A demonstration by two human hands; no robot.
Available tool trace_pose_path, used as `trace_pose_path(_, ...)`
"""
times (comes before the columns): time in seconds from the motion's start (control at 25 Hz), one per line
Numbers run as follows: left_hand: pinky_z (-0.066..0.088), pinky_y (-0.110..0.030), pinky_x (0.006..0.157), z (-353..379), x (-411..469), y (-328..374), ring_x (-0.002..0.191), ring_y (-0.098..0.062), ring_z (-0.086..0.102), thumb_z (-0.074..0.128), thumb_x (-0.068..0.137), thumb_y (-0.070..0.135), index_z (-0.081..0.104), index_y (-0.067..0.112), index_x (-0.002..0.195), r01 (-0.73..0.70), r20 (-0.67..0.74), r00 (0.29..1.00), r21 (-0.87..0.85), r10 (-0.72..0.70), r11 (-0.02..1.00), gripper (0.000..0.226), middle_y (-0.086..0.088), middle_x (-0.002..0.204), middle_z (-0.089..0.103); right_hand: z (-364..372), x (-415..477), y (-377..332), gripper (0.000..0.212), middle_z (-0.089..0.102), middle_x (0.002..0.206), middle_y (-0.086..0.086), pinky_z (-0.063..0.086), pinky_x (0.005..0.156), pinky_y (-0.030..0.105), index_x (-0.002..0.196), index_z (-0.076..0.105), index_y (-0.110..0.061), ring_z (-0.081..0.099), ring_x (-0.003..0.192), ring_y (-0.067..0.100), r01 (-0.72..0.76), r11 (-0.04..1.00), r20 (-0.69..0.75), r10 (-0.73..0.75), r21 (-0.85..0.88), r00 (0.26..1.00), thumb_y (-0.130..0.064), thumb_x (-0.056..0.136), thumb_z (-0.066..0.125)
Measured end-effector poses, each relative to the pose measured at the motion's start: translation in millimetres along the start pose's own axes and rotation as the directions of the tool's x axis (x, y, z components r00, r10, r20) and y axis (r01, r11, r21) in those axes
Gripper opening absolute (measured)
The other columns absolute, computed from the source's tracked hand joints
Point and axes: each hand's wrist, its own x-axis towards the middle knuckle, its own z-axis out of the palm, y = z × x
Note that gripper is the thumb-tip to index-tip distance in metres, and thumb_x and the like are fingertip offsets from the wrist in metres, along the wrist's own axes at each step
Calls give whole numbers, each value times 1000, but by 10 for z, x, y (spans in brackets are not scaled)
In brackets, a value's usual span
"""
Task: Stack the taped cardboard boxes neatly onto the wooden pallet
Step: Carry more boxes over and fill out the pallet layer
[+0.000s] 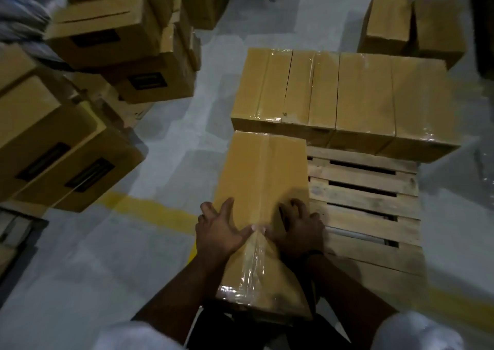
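one taped cardboard box point(262, 173), long and narrow, lying lengthwise over the left side of the wooden pallet point(369, 202), far end butting against the row of taped boxes point(342, 95), near end hanging past the pallet's near edge toward the person. clear tape running down the middle of its top and shining over the near face. two hands gripping that box at its near end: left hand point(219, 232) curling fingers over the left top edge, thumb lying on top by the tape seam; right hand point(302, 229) clamping bent fingers on the top by the right edge. row of taped boxes sitting side by side across the pallet's far end, touching one another. bare slats showing right of the held box. many labelled cartons point(53, 146) sitting in stacks at left on the grey floor point(187, 108). yellow line point(149, 208) crossing the floor left of the pallet. two plain boxes point(411, 23) standing beyond the pallet at far right. white sleeves point(139, 336) showing at the bottom edge.
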Motion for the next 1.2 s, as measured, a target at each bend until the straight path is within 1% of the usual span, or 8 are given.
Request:
trace_pose_path(0.12, 46, -49, 106, 250, 481, -176, 126, -43, 49, 59, 69, 88, 34, 42, 152, -16, 11, 1000, -43, 16, 999, 98, -7, 137, 22, 326, 458, -15, 86, 31, 156, 0, 43, 89, 43, 138, 48, -41, 47, 111, 36, 2, 1000, 18, -2, -1, 1000, -92, 68, 44)
trace_pose_path(0.28, 44, -52, 109, 767, 1269, -671, 138, -42, 35, 62, 76, 82, 28, 46, 154, -44, 89, 994, -153, 58, 987, 93, -6, 149, 13, 1022, 1111, -99, 90, 26, 159, 6, 47, 90, 45, 145, 42, -40, 47, 111, 40, 22, 1000, 23, -22, -19, 999, -88, 69, 46)
trace_pose_path(0.52, 40, -47, 116, 1567, 2658, -1389, 147, -37, 21, 78, 79, 59, 31, 42, 156, -169, 65, 980, -223, 188, 960, 91, -2, 160, 0, 2249, 2128, -349, 80, 22, 158, -1, 41, 103, 51, 143, 39, -43, 32, 130, 37, -57, 998, -47, 57, 16, 997, -86, 77, 48)
trace_pose_path(0.64, 40, -49, 116, 1906, 3152, -1662, 149, -39, 17, 76, 81, 58, 26, 43, 156, -198, 163, 958, -222, 237, 955, 92, -2, 161, -6, 2679, 2550, -333, 83, 13, 160, -3, 40, 107, 54, 144, 35, -45, 28, 136, 37, -110, 992, 45, 108, 58, 993, -84, 74, 55)
trace_pose_path(0.72, 40, -50, 115, 2049, 3310, -1791, 149, -42, 16, 76, 84, 54, 22, 44, 158, -243, 250, 924, -202, 290, 949, 92, -2, 160, -9, 2843, 2713, -314, 89, 4, 162, -4, 39, 109, 57, 146, 32, -46, 24, 139, 41, -182, 979, 125, 170, 95, 977, -80, 70, 64)
trace_pose_path(0.88, 42, -52, 112, 2108, 3349, -1894, 146, -46, 22, 78, 86, 48, 13, 46, 160, -280, 296, 904, -133, 308, 951, 98, -4, 162, -16, 2961, 2688, -408, 101, -10, 163, -3, 38, 109, 62, 152, 15, -46, 8, 146, 45, -221, 975, 188, 223, -30, 957, -72, 72, 70)
trace_pose_path(1.04, 42, -46, 112, 1940, 3112, -1937, 145, -45, 28, 73, 90, 49, 1, 41, 162, -342, 409, 866, 62, 289, 938, 102, -13, 160, -34, 2997, 2290, -502, 103, -17, 164, -3, 37, 110, 62, 154, 6, -44, -5, 148, 46, -188, 980, 216, 197, -62, 956, -70, 76, 68)
trace_pose_path(1.2, 51, -42, 101, 1928, 2808, -2183, 136, -41, 45, 82, 81, 45, -7, 44, 161, -410, 488, 819, 128, 302, 903, 120, -15, 161, -38, 3147, 1765, -494, 109, -20, 164, 2, 33, 113, 60, 154, -3, -45, -13, 148, 46, -118, 986, 267, 146, -118, 953, -77, 73, 63)
